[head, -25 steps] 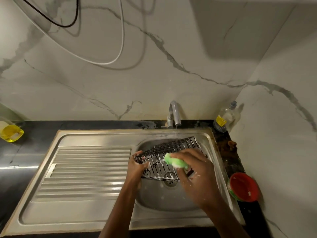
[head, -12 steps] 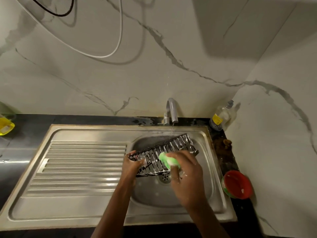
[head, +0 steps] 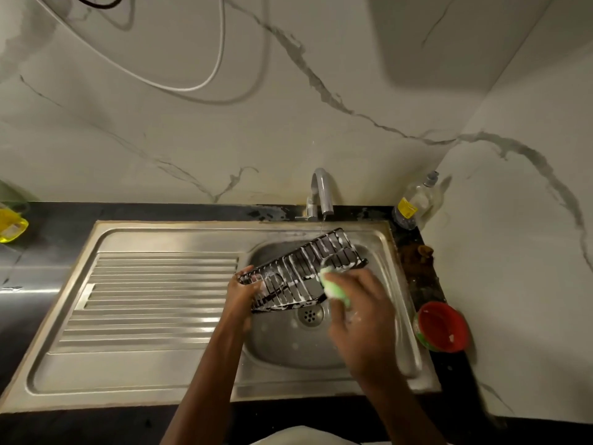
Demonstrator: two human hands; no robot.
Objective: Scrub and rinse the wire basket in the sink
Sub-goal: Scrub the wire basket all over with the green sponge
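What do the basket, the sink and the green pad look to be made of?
Basket: thin metal wire, dark under white suds, shiny where bare. Sink: brushed stainless steel, by its grey sheen and pressed ridges. Pad: probably soft sponge or foam, matte light green, held in the right hand.

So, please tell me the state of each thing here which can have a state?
wire basket: tilted over the basin, soapy
tap: running thinly
sponge: gripped, pressed on basket
left hand: holding basket's left end
right hand: closed on sponge
sink drain: unplugged
red bowl: upright
clear bottle: capped, nearly empty
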